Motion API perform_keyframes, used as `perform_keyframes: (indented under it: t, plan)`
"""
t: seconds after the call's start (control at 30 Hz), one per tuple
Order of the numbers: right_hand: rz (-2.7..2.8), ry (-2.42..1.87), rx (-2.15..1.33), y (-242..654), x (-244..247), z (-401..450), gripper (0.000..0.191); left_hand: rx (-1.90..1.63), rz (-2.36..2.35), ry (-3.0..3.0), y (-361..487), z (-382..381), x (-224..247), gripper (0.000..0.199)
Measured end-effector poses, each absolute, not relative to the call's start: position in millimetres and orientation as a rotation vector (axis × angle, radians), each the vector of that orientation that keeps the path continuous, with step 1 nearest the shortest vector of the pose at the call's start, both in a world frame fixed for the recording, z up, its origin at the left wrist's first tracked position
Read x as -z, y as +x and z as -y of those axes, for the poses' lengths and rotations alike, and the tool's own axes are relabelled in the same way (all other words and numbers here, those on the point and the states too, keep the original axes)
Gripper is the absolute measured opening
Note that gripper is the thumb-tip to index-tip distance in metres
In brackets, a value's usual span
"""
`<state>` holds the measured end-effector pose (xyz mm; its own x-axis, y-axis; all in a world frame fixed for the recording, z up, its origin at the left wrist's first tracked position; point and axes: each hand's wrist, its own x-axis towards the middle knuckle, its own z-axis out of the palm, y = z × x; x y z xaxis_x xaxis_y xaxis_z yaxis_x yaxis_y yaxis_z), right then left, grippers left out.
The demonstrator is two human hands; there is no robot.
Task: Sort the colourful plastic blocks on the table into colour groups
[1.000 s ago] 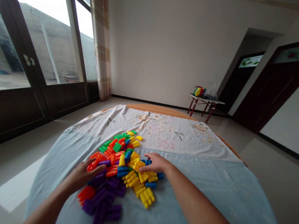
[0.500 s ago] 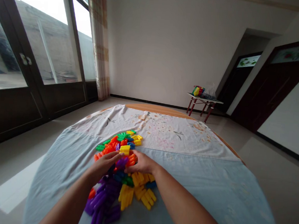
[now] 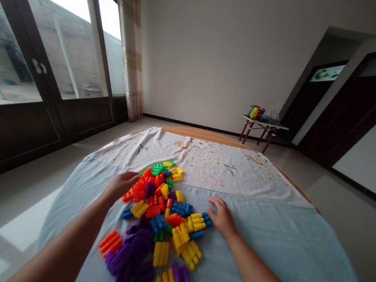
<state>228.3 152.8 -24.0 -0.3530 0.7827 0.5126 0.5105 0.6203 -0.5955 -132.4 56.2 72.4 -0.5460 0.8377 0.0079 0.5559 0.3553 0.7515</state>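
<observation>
Colourful plastic blocks lie in a long heap on the cloth-covered table (image 3: 265,234). Purple blocks (image 3: 130,249) gather at the near end, with yellow blocks (image 3: 180,238) to their right. Red-orange blocks (image 3: 141,189) fill the middle, and green blocks (image 3: 158,169) lie at the far end. My left hand (image 3: 124,186) is at the heap's left edge by the red-orange and green blocks; its fingertips are partly lost against them. On the right, my right hand (image 3: 221,215) hovers beside some blue blocks (image 3: 206,219), fingers apart and holding nothing.
A small side table (image 3: 267,122) at the back right carries a colourful bag (image 3: 256,112) and a clear plastic bag. Glass doors (image 3: 47,69) and a curtain (image 3: 129,54) stand to the left. Dark wooden doors are at the right.
Both hands have moved apart from the middle of the heap, left and right. The middle blocks are more spread out, and yellow and purple blocks now show at the near edge.
</observation>
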Motion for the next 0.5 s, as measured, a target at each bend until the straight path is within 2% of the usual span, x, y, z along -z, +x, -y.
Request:
perform_keyframes:
  t: [0.3,0.5]
  plan:
    - [2.097,-0.981,-0.187,224,40,-152,0.024,-0.619,-2.302,1.414,-124,-146,-64,0.053]
    - [2.126,-0.989,-0.18,225,36,-149,0.024,-0.402,-2.226,1.487,-108,-155,-64,0.042]
